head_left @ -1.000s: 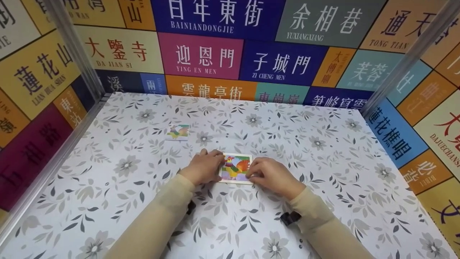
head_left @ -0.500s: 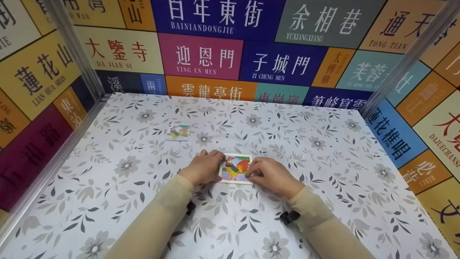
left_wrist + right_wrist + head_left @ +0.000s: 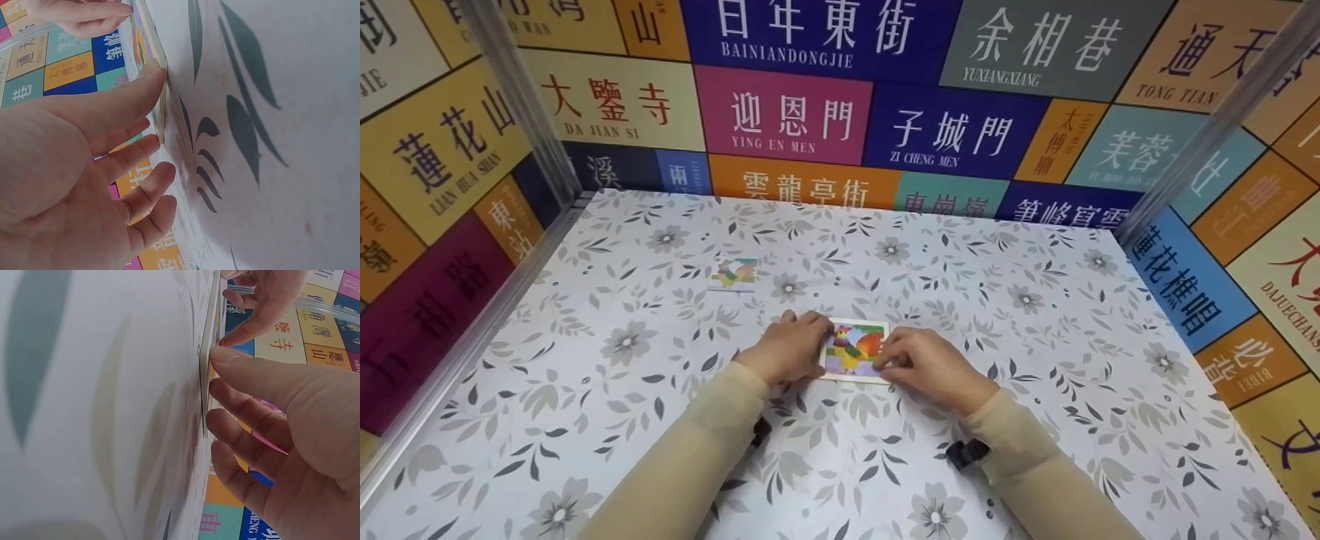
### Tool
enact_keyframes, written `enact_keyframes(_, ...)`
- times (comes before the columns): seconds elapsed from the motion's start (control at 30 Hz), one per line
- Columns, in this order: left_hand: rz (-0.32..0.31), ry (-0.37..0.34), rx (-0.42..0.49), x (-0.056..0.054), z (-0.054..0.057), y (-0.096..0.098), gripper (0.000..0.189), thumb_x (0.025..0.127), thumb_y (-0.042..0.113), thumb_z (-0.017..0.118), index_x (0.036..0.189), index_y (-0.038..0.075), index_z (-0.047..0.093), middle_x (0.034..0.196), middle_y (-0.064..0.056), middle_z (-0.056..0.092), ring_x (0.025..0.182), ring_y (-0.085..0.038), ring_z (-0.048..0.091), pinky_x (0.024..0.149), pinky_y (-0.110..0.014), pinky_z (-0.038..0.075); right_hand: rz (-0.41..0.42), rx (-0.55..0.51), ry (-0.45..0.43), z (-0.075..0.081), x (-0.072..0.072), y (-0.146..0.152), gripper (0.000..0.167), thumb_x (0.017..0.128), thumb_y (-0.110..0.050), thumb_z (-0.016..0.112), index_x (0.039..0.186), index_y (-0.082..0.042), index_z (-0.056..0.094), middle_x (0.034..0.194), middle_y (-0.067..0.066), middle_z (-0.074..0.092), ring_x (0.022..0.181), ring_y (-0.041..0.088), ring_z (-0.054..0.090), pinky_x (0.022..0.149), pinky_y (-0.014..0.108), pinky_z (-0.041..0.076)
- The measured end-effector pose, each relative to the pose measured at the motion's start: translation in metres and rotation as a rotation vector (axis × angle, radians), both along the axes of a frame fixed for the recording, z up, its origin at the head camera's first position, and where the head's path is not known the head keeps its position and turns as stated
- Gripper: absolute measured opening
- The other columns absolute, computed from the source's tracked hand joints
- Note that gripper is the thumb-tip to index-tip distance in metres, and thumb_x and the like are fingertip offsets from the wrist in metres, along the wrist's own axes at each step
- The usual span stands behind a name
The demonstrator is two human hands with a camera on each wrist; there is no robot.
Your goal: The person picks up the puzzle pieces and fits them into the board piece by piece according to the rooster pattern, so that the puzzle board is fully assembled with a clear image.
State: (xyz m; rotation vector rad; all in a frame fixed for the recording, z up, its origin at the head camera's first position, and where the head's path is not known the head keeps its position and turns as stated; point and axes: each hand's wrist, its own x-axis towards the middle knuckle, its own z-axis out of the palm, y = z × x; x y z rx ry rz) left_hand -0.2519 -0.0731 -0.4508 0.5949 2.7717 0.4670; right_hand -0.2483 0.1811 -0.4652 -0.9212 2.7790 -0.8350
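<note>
A small rooster picture board (image 3: 853, 349) with a bright picture and a cream raised border lies flat on the table, between both hands. My left hand (image 3: 789, 348) holds its left side, the thumb at the near corner and the fingers along the far part. In the left wrist view the left thumb (image 3: 147, 81) rests on the board's edge. My right hand (image 3: 931, 367) holds the right side, thumb and forefinger close together over the picture's lower right. The right wrist view shows the right thumb (image 3: 228, 357) on the border and the other fingers curled beside it; they hide part of the right edge.
A paler card (image 3: 734, 274) with a similar rooster print lies farther back on the left. White cloth with grey leaves and flowers covers the table (image 3: 1035, 255). Colourful lettered walls (image 3: 780, 112) enclose the back and sides, with clear posts at the corners.
Both hands keep their hold on the board with almost no movement. The head view has shifted very slightly.
</note>
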Motion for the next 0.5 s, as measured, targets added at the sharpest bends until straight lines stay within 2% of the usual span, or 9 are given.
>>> enact_keyframes(0.27, -0.044, 0.051, -0.019, 0.0016, 0.0008, -0.0051, 0.069, 0.089, 0.029, 0.082, 0.148, 0.011, 0.051, 0.155, -0.011, 0.049, 0.131, -0.039, 0.047, 0.110, -0.054, 0.043, 0.021, 0.037, 0.038, 0.0007, 0.0018, -0.0025, 0.012, 0.087, -0.013, 0.082, 0.098, -0.018, 0.084, 0.100, -0.005, 0.071, 0.095, 0.014, 0.066, 0.088, 0.035, 0.055)
enact_keyframes(0.5, -0.037, 0.087, -0.026, 0.0042, -0.0023, -0.0038, 0.071, 0.091, 0.030, 0.079, 0.152, 0.014, 0.047, 0.158, -0.008, 0.046, 0.134, -0.036, 0.047, 0.111, -0.053, 0.043, -0.006, 0.053, 0.041, -0.0002, 0.0057, -0.0023, 0.012, 0.087, -0.022, 0.083, 0.099, -0.020, 0.083, 0.102, -0.009, 0.070, 0.096, 0.011, 0.064, 0.090, 0.036, 0.054)
